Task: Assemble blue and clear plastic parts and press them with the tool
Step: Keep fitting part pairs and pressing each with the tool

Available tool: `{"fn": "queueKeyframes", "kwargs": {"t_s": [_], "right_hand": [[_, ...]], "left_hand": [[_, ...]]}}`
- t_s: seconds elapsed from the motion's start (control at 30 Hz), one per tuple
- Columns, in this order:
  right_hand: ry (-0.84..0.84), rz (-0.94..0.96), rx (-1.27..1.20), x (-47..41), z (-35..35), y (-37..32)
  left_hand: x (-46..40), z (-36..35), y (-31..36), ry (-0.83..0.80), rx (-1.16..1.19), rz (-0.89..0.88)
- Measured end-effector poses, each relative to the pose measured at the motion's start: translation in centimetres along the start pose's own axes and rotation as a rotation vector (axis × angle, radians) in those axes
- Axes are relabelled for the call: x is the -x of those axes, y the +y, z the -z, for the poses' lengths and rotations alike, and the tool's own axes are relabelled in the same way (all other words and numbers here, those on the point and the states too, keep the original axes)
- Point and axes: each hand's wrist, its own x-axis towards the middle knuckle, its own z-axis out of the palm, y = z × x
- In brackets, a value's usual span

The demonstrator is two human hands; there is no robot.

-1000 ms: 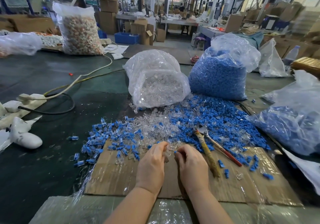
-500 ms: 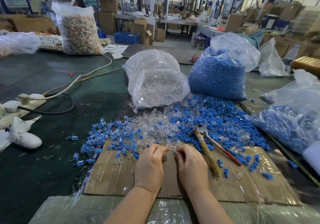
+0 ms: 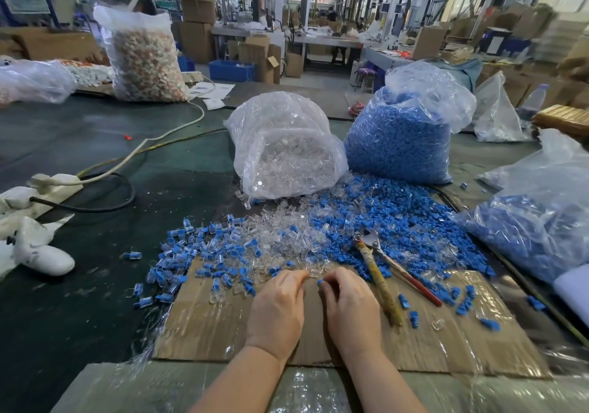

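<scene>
Now, status: we judge the task well short of done — one pair is only being brought together, and no pressing is under way.
Left hand (image 3: 276, 309): ours, fingers curled, pinching what looks like a clear part (image 3: 314, 273) at the fingertips; the part is glassy and small, so we cannot be sure of its outline.
Right hand (image 3: 350, 307): fingers curled, pinching a blue part (image 3: 320, 282) just beside the left fingertips; the two parts look near but not yet joined.
Tool (image 3: 379, 277): pliers lying untouched on the cardboard (image 3: 204, 326), just right of the right hand, jaws pointing away into the blue pile (image 3: 398, 221).
Done so far: a scatter of pieces left of the hands (image 3: 178, 253) seems to show blue inside clear — we take these for assembled ones, though we cannot tell whether they were pressed.
Left to do: seat this pair, pick up the tool, press; the clear bag (image 3: 287, 154) and blue bag (image 3: 401, 138) are both well filled, as is the loose pile.
Change since earlier frames: both hands sit in nearly the same spot at the cardboard's far edge; the fingertips have closed in toward each other slightly. Tool, bags and piles lie unmoved.
</scene>
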Motion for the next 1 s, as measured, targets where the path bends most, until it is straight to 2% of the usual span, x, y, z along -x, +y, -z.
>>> {"fn": "queueKeyframes", "kwargs": {"t_s": [0.53, 1.0], "right_hand": [[0.023, -0.006, -0.013, 0.02, 0.03, 0.10], [0.012, -0.024, -0.053, -0.05, -0.07, 0.15]], "left_hand": [[-0.14, 0.45, -0.09, 0.067, 0.184, 0.084], [-0.25, 0.15, -0.39, -0.019, 0.142, 0.050]]}}
